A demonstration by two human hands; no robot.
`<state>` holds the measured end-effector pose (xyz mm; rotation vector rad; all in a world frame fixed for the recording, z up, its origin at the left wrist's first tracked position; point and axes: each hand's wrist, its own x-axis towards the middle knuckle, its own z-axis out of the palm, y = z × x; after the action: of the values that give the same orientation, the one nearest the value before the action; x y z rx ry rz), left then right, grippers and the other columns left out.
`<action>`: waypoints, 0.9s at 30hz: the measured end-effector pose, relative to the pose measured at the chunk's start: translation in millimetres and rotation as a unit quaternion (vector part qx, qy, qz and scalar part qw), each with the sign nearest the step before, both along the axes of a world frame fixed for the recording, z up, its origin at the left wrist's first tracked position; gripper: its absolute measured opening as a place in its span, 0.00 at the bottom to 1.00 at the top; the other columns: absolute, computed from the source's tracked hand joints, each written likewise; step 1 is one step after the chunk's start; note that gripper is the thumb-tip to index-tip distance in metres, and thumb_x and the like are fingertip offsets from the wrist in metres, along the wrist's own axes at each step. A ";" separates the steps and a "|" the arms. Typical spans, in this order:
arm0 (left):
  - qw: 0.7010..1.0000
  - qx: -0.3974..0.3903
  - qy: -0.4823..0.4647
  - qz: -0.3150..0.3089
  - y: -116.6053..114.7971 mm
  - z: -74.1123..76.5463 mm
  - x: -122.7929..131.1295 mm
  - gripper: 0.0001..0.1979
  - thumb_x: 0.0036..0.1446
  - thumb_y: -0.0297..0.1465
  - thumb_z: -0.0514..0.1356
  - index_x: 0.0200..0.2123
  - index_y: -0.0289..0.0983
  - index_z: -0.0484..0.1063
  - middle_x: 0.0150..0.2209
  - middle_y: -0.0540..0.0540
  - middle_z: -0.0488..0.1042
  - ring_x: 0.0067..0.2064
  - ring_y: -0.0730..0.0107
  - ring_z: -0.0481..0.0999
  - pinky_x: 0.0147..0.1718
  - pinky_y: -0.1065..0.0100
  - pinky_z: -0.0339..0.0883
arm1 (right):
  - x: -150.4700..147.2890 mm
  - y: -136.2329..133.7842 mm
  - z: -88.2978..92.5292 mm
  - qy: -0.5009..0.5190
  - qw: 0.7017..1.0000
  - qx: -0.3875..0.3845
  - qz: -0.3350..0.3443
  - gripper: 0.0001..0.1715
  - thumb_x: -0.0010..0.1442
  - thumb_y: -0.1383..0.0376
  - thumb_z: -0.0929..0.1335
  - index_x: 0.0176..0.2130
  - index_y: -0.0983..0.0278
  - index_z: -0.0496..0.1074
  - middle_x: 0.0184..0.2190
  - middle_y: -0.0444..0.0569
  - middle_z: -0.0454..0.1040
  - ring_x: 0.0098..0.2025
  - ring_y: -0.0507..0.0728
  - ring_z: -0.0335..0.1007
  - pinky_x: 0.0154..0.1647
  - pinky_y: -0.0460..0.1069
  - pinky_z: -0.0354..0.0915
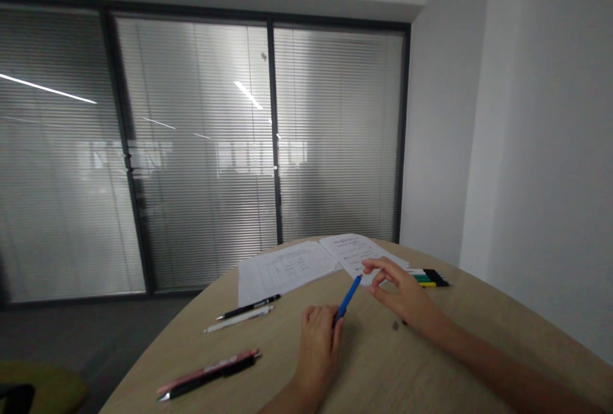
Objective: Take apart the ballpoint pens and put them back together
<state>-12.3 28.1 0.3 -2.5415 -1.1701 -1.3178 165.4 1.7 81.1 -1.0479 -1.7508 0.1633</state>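
- The wooden table (407,363) carries papers (292,270) at its far side
- My left hand (317,353) grips the blue pen (348,298), tilted toward the papers
- My right hand (402,292) hangs narrowly pinched, empty, just beside the pen's tip

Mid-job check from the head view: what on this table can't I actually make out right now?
Blue pen: its lower end is hidden by the left hand.
Two paper sheets: the print is too small and blurred to read.
Marker pens: their left ends are hidden behind the right hand.
Small dark speck on the table: too small to identify.
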 end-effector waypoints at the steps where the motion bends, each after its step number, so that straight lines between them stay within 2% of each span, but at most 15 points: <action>1: 1.000 -0.006 -0.004 0.000 -0.4 0.5 -0.1 0.09 0.56 0.25 0.47 0.35 0.37 0.66 0.29 0.46 0.72 0.33 0.63 0.69 0.36 0.59 0.61 | 5.6 2.2 -1.7 -0.009 1.000 0.001 -0.011 0.16 0.50 0.66 0.62 0.41 0.62 0.66 0.35 0.47 0.71 0.30 0.52 0.67 0.41 0.51 0.63; 5: 1.000 -0.025 -0.015 -0.001 -1.0 0.5 -1.0 0.09 0.57 0.26 0.47 0.36 0.37 0.66 0.30 0.45 0.72 0.34 0.63 0.69 0.37 0.58 0.61 | 39.6 18.2 -16.6 -0.066 0.995 -0.007 -0.080 0.14 0.50 0.66 0.61 0.38 0.63 0.68 0.37 0.50 0.71 0.32 0.54 0.68 0.40 0.52 0.63; 8: 0.999 -0.029 -0.021 -0.003 -0.3 -1.3 -1.6 0.09 0.57 0.26 0.47 0.36 0.37 0.66 0.31 0.45 0.73 0.34 0.63 0.69 0.37 0.58 0.61 | 66.3 30.0 -38.8 -0.169 0.975 -0.049 -0.134 0.15 0.47 0.69 0.62 0.36 0.65 0.71 0.38 0.55 0.72 0.42 0.60 0.67 0.46 0.57 0.60; 12: 0.999 -0.035 -0.028 0.001 1.7 -2.3 -1.7 0.10 0.57 0.27 0.48 0.36 0.37 0.67 0.32 0.45 0.73 0.34 0.63 0.70 0.35 0.60 0.62 | 83.0 34.1 -69.4 -0.240 0.954 -0.125 -0.127 0.24 0.42 0.72 0.65 0.42 0.63 0.70 0.43 0.55 0.71 0.46 0.62 0.65 0.47 0.55 0.60; 15: 0.999 -0.037 -0.023 0.003 3.3 -2.5 -2.0 0.10 0.57 0.28 0.48 0.36 0.37 0.68 0.31 0.45 0.74 0.34 0.62 0.70 0.35 0.61 0.63 | 83.3 33.6 -83.8 -0.241 0.952 -0.143 -0.126 0.24 0.43 0.73 0.64 0.43 0.65 0.70 0.42 0.57 0.71 0.44 0.61 0.66 0.44 0.53 0.62; 18: 1.000 -0.028 -0.010 0.003 4.6 -2.8 -2.6 0.10 0.57 0.28 0.48 0.35 0.36 0.68 0.31 0.45 0.74 0.34 0.63 0.70 0.35 0.61 0.63 | 80.4 35.8 -91.1 -0.241 0.950 -0.159 -0.119 0.16 0.45 0.73 0.62 0.34 0.64 0.73 0.34 0.55 0.74 0.36 0.61 0.70 0.36 0.52 0.63; 22: 1.000 -0.015 0.003 0.005 5.4 -3.0 -3.2 0.09 0.56 0.29 0.48 0.34 0.37 0.68 0.29 0.45 0.74 0.32 0.63 0.71 0.33 0.61 0.64 | 74.6 44.2 -82.9 -0.205 0.959 -0.165 -0.104 0.12 0.44 0.75 0.62 0.21 0.62 0.71 0.22 0.51 0.74 0.27 0.58 0.70 0.26 0.50 0.61; 25: 1.000 -0.003 0.014 0.002 5.3 -2.2 -3.0 0.09 0.57 0.29 0.48 0.34 0.38 0.68 0.29 0.45 0.74 0.32 0.63 0.71 0.33 0.62 0.64 | 67.1 48.3 -56.3 -0.150 0.975 -0.150 -0.068 0.07 0.44 0.73 0.63 0.22 0.64 0.69 0.23 0.47 0.73 0.27 0.56 0.69 0.27 0.48 0.62; 27: 1.000 0.010 0.027 -0.008 4.7 -1.5 -2.4 0.08 0.57 0.29 0.48 0.34 0.38 0.67 0.29 0.46 0.74 0.31 0.64 0.72 0.33 0.62 0.64 | 60.5 45.8 -33.2 -0.078 0.984 -0.160 0.003 0.06 0.46 0.71 0.63 0.26 0.64 0.69 0.23 0.44 0.72 0.26 0.53 0.67 0.25 0.46 0.62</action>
<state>-14.7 32.8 -1.2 -2.5613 -1.1230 -1.2480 225.9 47.5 47.9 -1.3160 -1.9106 0.3869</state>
